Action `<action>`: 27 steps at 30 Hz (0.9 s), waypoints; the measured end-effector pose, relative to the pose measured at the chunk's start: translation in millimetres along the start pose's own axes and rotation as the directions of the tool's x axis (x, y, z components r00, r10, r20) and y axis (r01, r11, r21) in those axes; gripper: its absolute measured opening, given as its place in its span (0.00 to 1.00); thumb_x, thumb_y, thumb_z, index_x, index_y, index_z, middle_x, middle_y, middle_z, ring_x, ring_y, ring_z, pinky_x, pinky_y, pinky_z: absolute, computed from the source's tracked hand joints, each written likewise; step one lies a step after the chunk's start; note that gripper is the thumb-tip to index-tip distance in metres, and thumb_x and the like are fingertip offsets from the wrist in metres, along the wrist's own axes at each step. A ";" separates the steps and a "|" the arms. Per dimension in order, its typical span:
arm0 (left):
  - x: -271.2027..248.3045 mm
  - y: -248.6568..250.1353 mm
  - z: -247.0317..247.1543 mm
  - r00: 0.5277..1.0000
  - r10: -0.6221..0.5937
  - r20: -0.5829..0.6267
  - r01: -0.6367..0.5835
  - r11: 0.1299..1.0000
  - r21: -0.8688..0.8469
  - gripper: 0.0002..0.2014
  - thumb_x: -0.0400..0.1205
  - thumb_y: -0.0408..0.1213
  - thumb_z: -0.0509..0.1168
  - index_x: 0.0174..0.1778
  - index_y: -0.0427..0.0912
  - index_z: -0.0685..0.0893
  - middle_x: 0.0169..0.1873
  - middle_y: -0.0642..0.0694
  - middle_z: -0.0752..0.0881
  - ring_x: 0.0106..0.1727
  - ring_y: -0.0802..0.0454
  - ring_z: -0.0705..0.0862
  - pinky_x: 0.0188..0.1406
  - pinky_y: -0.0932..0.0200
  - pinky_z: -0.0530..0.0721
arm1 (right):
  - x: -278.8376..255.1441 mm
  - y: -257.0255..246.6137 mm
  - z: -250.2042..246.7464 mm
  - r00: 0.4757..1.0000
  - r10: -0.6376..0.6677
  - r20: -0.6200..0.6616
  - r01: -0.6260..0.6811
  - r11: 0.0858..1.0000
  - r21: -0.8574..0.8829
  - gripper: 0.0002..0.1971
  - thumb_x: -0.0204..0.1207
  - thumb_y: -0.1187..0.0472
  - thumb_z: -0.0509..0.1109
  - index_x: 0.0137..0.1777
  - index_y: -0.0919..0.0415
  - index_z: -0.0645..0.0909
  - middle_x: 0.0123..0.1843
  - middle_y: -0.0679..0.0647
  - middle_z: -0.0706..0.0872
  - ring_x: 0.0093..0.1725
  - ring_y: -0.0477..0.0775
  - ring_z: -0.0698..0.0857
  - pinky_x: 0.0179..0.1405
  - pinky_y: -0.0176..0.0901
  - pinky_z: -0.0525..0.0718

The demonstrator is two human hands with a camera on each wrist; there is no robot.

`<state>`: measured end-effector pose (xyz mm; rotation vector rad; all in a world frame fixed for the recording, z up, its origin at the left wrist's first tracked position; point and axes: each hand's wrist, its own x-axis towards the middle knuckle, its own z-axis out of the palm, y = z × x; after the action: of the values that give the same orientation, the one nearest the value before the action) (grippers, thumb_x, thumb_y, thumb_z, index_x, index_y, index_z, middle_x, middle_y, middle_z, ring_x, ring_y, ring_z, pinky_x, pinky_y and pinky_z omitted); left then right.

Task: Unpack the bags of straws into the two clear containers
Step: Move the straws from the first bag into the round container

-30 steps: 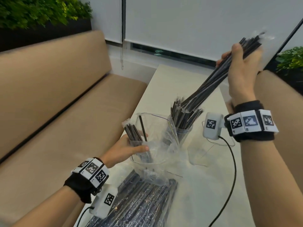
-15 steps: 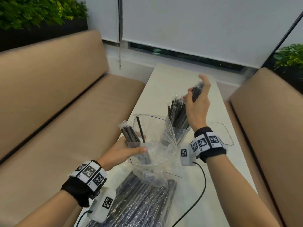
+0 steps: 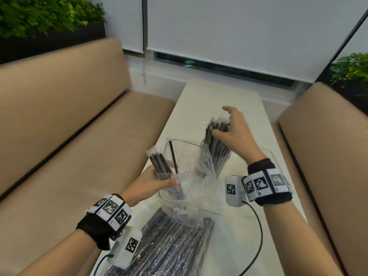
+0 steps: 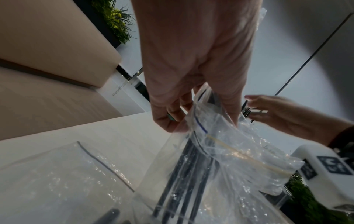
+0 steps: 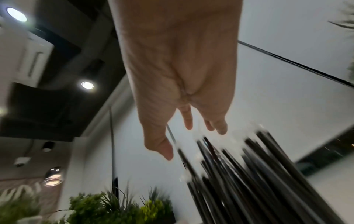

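A clear container (image 3: 221, 165) at mid-table is packed with upright black straws (image 3: 216, 145). My right hand (image 3: 235, 128) hovers over their tops with spread, straight fingers, the thumb touching them; the right wrist view shows the same straws (image 5: 249, 174) under the open hand (image 5: 182, 84). My left hand (image 3: 157, 181) grips the rim of an open clear zip bag (image 3: 191, 176) together with a small bundle of straws (image 3: 158, 162). A few straws stand inside the bag. In the left wrist view my fingers (image 4: 164, 118) pinch the bag's edge (image 4: 220, 136).
More bagged straws (image 3: 169, 246) lie on the white table's (image 3: 209, 96) near end. A clear rounded outline, perhaps a lid (image 3: 273, 156), sits right of the container. Tan benches (image 3: 79, 136) flank both sides. A black cable (image 3: 258, 226) trails from my right wrist.
My right hand brought a raised bundle of straws down into the far container and let go; it now hovers open over the tops. The left hand has hardly moved.
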<state>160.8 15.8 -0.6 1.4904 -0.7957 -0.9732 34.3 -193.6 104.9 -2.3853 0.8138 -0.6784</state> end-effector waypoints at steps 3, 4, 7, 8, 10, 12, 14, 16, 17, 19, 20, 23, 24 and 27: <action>0.6 1.3 1.5 1.000 -0.007 0.013 0.006 1.000 0.025 0.22 0.75 0.33 0.76 0.64 0.43 0.79 0.48 0.46 0.88 0.58 0.48 0.89 0.51 0.69 0.85 | -14.6 -25.7 -17.4 0.973 -0.152 -0.176 0.155 0.988 0.004 0.27 0.74 0.65 0.72 0.74 0.60 0.72 0.71 0.57 0.74 0.65 0.43 0.72 0.61 0.17 0.65; 0.6 3.1 2.6 1.000 -0.004 0.005 0.004 0.999 0.053 0.22 0.75 0.33 0.77 0.63 0.43 0.79 0.48 0.49 0.88 0.56 0.51 0.88 0.51 0.72 0.84 | -22.3 -34.6 -17.1 0.956 -0.176 -0.236 0.188 0.982 0.029 0.22 0.75 0.65 0.71 0.70 0.60 0.75 0.67 0.56 0.77 0.63 0.47 0.76 0.64 0.25 0.71; -1.4 9.1 7.3 0.998 0.021 -0.053 -0.011 0.982 0.186 0.17 0.75 0.38 0.77 0.58 0.49 0.81 0.50 0.58 0.84 0.52 0.67 0.82 0.44 0.79 0.75 | -46.7 -47.7 3.3 0.984 -0.098 -0.147 0.123 0.978 0.168 0.13 0.76 0.61 0.72 0.60 0.59 0.80 0.54 0.54 0.84 0.53 0.52 0.85 0.57 0.48 0.85; -1.3 11.1 8.4 0.997 0.039 -0.069 -0.024 0.977 0.210 0.17 0.75 0.39 0.77 0.56 0.50 0.81 0.50 0.58 0.83 0.51 0.68 0.81 0.44 0.77 0.74 | -55.3 -50.8 14.9 0.999 -0.045 -0.027 0.050 0.977 0.206 0.15 0.76 0.56 0.74 0.61 0.58 0.80 0.53 0.52 0.85 0.52 0.50 0.85 0.56 0.48 0.86; -2.4 16.3 12.4 0.994 0.097 -0.049 -0.083 0.969 0.232 0.14 0.74 0.36 0.78 0.52 0.49 0.83 0.47 0.52 0.85 0.46 0.66 0.82 0.45 0.69 0.79 | -68.8 -52.8 42.3 0.980 0.035 0.198 -0.077 0.975 0.207 0.27 0.72 0.44 0.76 0.67 0.55 0.77 0.56 0.49 0.84 0.54 0.48 0.85 0.55 0.45 0.86; -2.5 21.1 18.9 0.989 0.146 0.031 -0.149 0.967 0.205 0.13 0.75 0.26 0.76 0.50 0.43 0.84 0.42 0.45 0.86 0.41 0.68 0.83 0.46 0.63 0.86 | -74.8 -49.2 72.8 0.964 0.063 0.260 -0.110 0.979 0.171 0.34 0.68 0.39 0.77 0.69 0.55 0.74 0.58 0.50 0.81 0.56 0.49 0.82 0.52 0.40 0.80; -4.4 23.6 27.3 0.987 0.119 0.105 -0.138 0.971 0.196 0.22 0.73 0.19 0.74 0.57 0.43 0.78 0.47 0.49 0.84 0.42 0.73 0.84 0.42 0.74 0.84 | -76.0 -45.3 96.4 0.983 0.036 0.177 -0.063 0.987 0.150 0.27 0.69 0.39 0.76 0.60 0.57 0.77 0.51 0.51 0.78 0.51 0.50 0.78 0.46 0.39 0.73; -5.6 21.6 32.3 0.989 0.081 0.127 -0.112 0.958 0.264 0.31 0.73 0.24 0.76 0.67 0.48 0.72 0.53 0.55 0.81 0.48 0.70 0.81 0.44 0.80 0.78 | -73.8 -43.0 103.8 0.998 0.032 0.049 -0.042 0.974 0.224 0.17 0.76 0.45 0.72 0.44 0.60 0.76 0.37 0.49 0.73 0.40 0.49 0.73 0.41 0.40 0.69; -6.3 19.0 33.0 0.990 0.068 0.124 -0.101 0.953 0.286 0.30 0.73 0.26 0.76 0.67 0.50 0.72 0.53 0.56 0.82 0.47 0.67 0.80 0.42 0.80 0.77 | -71.7 -42.3 100.5 0.998 0.055 0.010 -0.056 0.949 0.310 0.17 0.80 0.49 0.69 0.38 0.60 0.73 0.32 0.48 0.70 0.34 0.48 0.71 0.37 0.40 0.70; -6.7 14.3 31.2 0.993 0.074 0.097 -0.098 0.956 0.277 0.24 0.75 0.26 0.74 0.62 0.51 0.77 0.50 0.56 0.84 0.43 0.65 0.81 0.38 0.77 0.77 | -65.6 -41.0 88.0 0.992 0.126 -0.012 -0.104 0.868 0.486 0.17 0.84 0.53 0.65 0.35 0.61 0.73 0.27 0.49 0.70 0.27 0.44 0.70 0.31 0.35 0.77; -7.3 14.5 30.9 0.994 0.069 0.086 -0.088 0.964 0.251 0.22 0.75 0.26 0.73 0.61 0.50 0.79 0.49 0.56 0.85 0.42 0.64 0.82 0.37 0.76 0.78 | -61.7 -40.0 78.9 0.989 0.146 -0.031 -0.109 0.846 0.522 0.18 0.84 0.54 0.65 0.35 0.64 0.76 0.26 0.50 0.74 0.25 0.43 0.73 0.31 0.33 0.79; -7.8 13.5 33.7 0.992 0.026 0.122 -0.049 0.980 0.194 0.22 0.76 0.25 0.73 0.64 0.46 0.80 0.48 0.55 0.86 0.42 0.58 0.83 0.38 0.71 0.82 | -44.3 -39.2 44.8 0.978 0.164 -0.127 -0.054 0.792 0.608 0.21 0.85 0.54 0.64 0.35 0.69 0.79 0.23 0.52 0.78 0.23 0.49 0.78 0.30 0.45 0.80; -8.0 13.2 35.7 0.991 0.017 0.134 -0.041 0.983 0.179 0.22 0.76 0.25 0.73 0.64 0.45 0.80 0.48 0.55 0.86 0.40 0.59 0.83 0.37 0.70 0.81 | -36.9 -40.6 29.4 0.969 0.188 -0.161 -0.037 0.755 0.654 0.19 0.85 0.55 0.64 0.34 0.66 0.78 0.22 0.51 0.76 0.21 0.50 0.76 0.27 0.45 0.78; -3.6 8.6 39.8 0.990 -0.021 0.137 0.001 0.990 0.144 0.23 0.76 0.27 0.74 0.65 0.47 0.80 0.46 0.55 0.86 0.40 0.57 0.83 0.37 0.67 0.81 | -12.0 -45.3 -22.8 0.936 0.250 -0.247 0.034 0.635 0.772 0.16 0.85 0.57 0.65 0.34 0.58 0.73 0.18 0.44 0.70 0.17 0.45 0.69 0.18 0.38 0.70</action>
<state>123.7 0.6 7.4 1.5642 -0.9757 -1.0548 30.4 -161.9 146.1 -1.4355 0.6070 -1.1308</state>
